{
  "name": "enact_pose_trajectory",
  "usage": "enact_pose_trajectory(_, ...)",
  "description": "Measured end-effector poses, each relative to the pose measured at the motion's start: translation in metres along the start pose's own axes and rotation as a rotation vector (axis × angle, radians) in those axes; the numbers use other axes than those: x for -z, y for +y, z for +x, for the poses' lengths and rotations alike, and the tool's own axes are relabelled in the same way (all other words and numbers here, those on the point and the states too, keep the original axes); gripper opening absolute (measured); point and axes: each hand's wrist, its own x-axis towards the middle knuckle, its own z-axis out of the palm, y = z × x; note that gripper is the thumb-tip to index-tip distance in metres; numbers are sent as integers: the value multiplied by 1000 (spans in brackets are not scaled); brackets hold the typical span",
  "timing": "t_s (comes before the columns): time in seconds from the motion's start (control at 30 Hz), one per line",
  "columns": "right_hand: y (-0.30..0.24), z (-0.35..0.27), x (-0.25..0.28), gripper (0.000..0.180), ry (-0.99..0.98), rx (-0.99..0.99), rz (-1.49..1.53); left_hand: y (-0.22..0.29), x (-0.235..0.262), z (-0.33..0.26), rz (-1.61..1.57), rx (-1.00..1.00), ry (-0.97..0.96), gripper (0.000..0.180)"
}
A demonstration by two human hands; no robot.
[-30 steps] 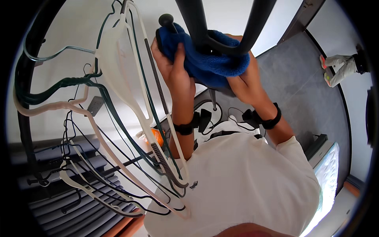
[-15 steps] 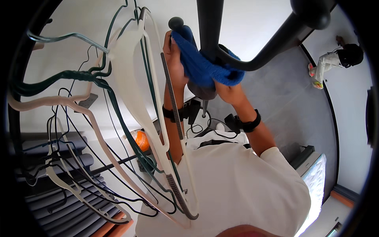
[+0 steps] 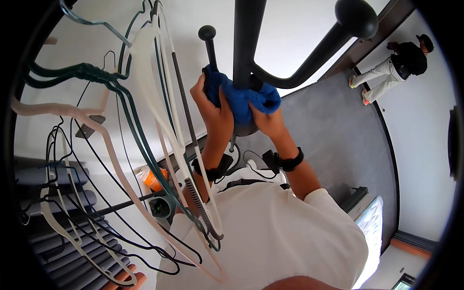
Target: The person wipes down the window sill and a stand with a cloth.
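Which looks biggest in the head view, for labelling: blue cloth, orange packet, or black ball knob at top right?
1. blue cloth
2. black ball knob, though nearness to the camera may inflate it
3. orange packet, partly hidden by hangers

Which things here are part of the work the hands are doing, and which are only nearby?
In use:
- blue cloth
- black stand pole
- left hand
- right hand

Only nearby:
- clothes hangers
- orange packet
- another person, standing far off
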Motion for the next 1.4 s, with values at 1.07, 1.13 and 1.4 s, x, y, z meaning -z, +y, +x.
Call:
enact_pose_trajectory(1.07,-156,76,18,52,232,34,339,110,12,25,-45,-524,-120,77)
enact_pose_trajectory(1.13,-158,76,15,55,210,41,450,105,13,26,-55,-525,-86,75)
enact_pose_trajectory(1.4,-137,81,26,32,-163,273,241,77,5,15,-178,-496,88,50)
